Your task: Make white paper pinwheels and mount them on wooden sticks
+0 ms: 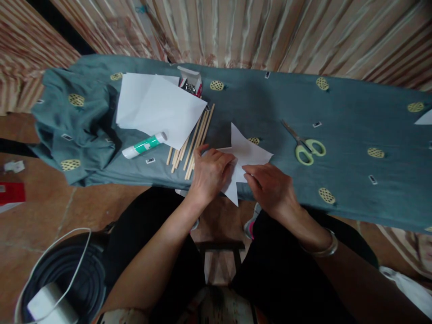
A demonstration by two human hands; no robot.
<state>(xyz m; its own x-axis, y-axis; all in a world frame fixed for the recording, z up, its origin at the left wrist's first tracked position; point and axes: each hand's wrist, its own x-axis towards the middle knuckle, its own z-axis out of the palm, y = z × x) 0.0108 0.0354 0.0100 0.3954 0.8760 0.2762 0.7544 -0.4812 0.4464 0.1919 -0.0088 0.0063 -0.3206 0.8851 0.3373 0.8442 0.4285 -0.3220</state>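
Observation:
A white piece of paper cut into pointed flaps (248, 150), like a pinwheel blank, is between my hands at the table's near edge. One of its points hangs over that edge. My left hand (212, 171) is closed on the paper's left part, thumb and fingers together near its centre. From the right, my right hand (272, 186) pinches the paper's edge, with the fingertips partly hidden. Just left of my left hand lie several thin wooden sticks (201, 135). Beyond my right hand rest scissors with pale green handles (305, 150), their blades pointing away to the left.
A blue-green cloth with pineapple prints (351, 121) covers the table and bunches at the left. White sheets (158, 105), a glue stick (145, 145) and a small open box of metal pieces (191, 83) sit on the left side. A pleated curtain (236, 36) hangs behind.

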